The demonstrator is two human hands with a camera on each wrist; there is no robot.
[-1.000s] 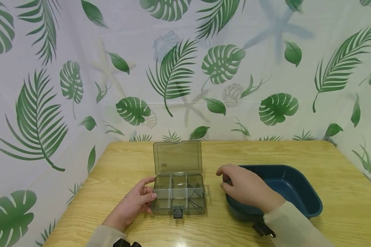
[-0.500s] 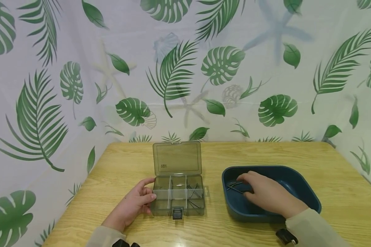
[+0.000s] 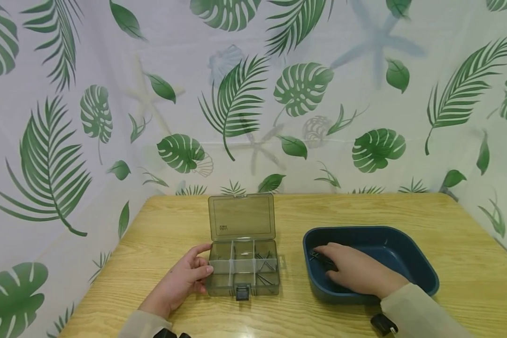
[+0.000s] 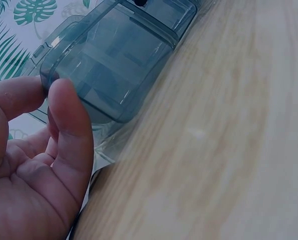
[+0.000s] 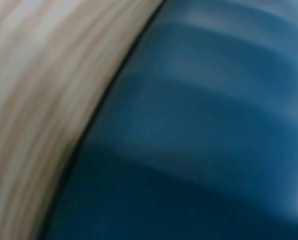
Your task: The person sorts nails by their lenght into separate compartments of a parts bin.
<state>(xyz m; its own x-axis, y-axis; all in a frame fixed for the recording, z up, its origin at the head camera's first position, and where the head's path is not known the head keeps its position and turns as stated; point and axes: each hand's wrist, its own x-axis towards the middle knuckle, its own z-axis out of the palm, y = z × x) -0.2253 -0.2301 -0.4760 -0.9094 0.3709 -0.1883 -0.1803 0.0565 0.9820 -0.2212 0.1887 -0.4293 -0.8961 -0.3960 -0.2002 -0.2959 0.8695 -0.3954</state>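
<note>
Note one compartment box [image 3: 242, 277] just below the centre of the frame, with one lid [image 3: 242, 217] raised behind, presumably for free access from above. Count six compartments and one latch [image 3: 242, 292] at the front. At the box's left side, observe the left hand [image 3: 183, 279], thumb and fingers narrowed on the edge, probably to keep the box steady. At lower right, note one blue basin [image 3: 405, 260] on the worktop [image 3: 291, 314], likely set there for easy reach of the right hand [image 3: 357, 270], lowered inside at slim metal pieces [image 3: 314, 256]. Cannot confirm a grasp there, given hidden fingertips and a blurred right wrist view. Further pins [image 3: 265, 279] in the two right-side compartments: several, overlapping, not exactly countable.
</note>
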